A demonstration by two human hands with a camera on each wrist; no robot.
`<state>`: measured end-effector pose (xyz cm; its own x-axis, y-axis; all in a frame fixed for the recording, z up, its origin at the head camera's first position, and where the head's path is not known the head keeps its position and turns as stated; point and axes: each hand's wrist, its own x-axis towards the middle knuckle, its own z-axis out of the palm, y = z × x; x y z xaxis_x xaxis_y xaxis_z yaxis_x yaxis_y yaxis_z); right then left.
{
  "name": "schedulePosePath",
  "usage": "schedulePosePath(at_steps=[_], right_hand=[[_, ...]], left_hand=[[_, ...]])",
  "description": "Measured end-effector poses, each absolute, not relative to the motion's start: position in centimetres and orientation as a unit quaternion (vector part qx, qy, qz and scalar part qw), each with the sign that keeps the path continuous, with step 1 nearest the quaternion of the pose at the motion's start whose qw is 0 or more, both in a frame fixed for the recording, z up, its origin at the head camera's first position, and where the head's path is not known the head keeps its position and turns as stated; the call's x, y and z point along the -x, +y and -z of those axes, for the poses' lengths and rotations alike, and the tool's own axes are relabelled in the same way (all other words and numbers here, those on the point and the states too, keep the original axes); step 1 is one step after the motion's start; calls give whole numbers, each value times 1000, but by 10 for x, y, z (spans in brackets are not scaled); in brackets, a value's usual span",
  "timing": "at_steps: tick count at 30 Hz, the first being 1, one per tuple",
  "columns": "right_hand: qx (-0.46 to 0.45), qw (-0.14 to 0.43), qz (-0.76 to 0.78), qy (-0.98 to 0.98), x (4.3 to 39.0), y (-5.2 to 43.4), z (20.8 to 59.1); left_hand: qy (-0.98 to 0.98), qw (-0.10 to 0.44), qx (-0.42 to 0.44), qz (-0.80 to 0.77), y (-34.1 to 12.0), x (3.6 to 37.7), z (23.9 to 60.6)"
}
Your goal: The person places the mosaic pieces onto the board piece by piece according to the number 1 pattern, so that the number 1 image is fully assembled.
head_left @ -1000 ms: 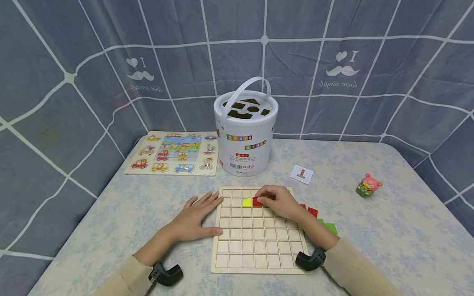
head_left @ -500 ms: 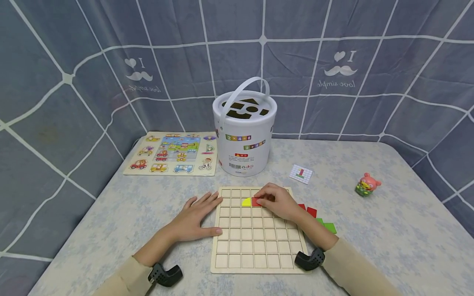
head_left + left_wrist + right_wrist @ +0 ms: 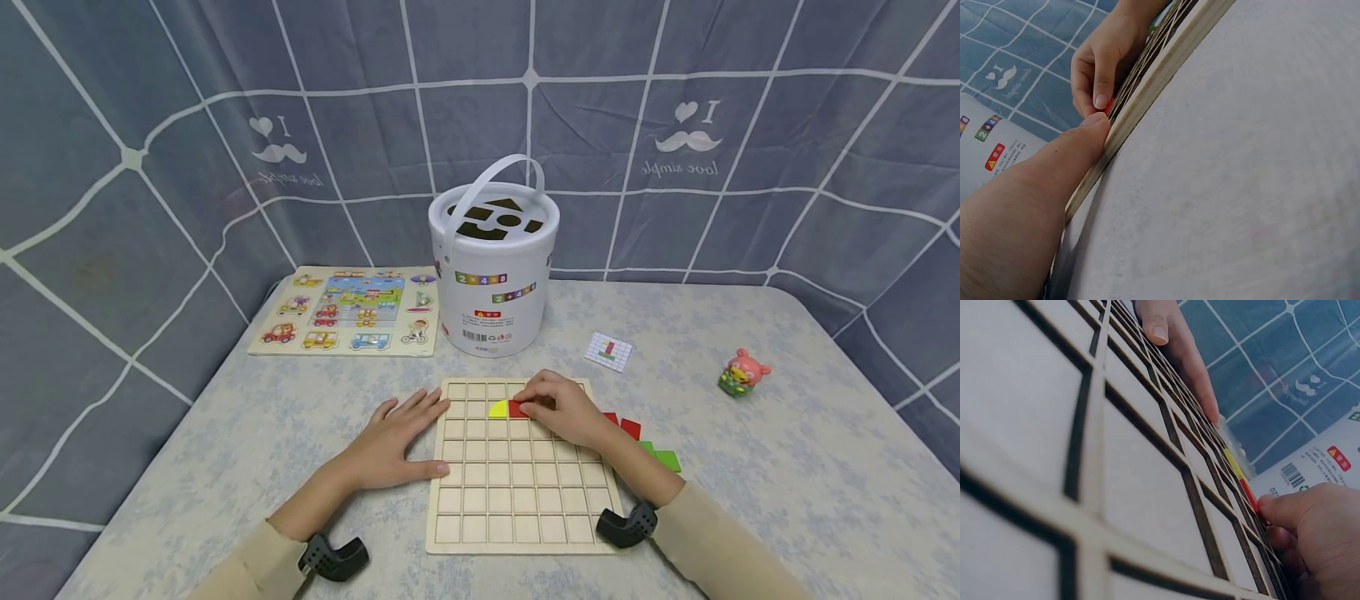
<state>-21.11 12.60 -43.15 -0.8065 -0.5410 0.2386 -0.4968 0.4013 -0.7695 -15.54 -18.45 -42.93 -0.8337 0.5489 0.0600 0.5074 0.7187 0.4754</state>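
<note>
A: Starting from the left edge of the table (image 3: 225,433), what lies there?

B: A vehicle puzzle board (image 3: 347,311) sits flat near the far left corner. Just right of it, by the far edge, stands a white bucket (image 3: 491,275) with shape holes in its lid and a handle arched over the top.

A: And the hands?

B: The left hand (image 3: 393,446) lies flat and relaxed, fingers straight, palm on the table, fingertips touching the left edge of the wooden grid board (image 3: 517,492). It grasps nothing. The grid board lies near the front edge, about the middle.

A: The right hand?

B: The right hand (image 3: 562,408) rests over the far right part of the grid board, fingertips pinching a red piece (image 3: 517,409) down into a cell in the second row from the far side. A yellow quarter-round piece (image 3: 498,409) sits in the cell touching it on the left.

A: Anything further right?

B: Loose red pieces (image 3: 630,428) and green pieces (image 3: 666,460) lie just beside the grid board's right edge. A small pattern card (image 3: 608,352) lies beyond them, and a pink figurine (image 3: 743,372) stands near the right edge.
</note>
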Motion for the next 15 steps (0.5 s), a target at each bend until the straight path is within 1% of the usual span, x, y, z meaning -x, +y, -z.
schedulePosePath(at_steps=[10, 15], right_hand=[[293, 29, 462, 836, 214, 126, 432], [285, 42, 459, 840, 214, 129, 430]], left_hand=[[927, 41, -282, -243, -186, 155, 429], [927, 44, -282, -245, -184, 155, 428]])
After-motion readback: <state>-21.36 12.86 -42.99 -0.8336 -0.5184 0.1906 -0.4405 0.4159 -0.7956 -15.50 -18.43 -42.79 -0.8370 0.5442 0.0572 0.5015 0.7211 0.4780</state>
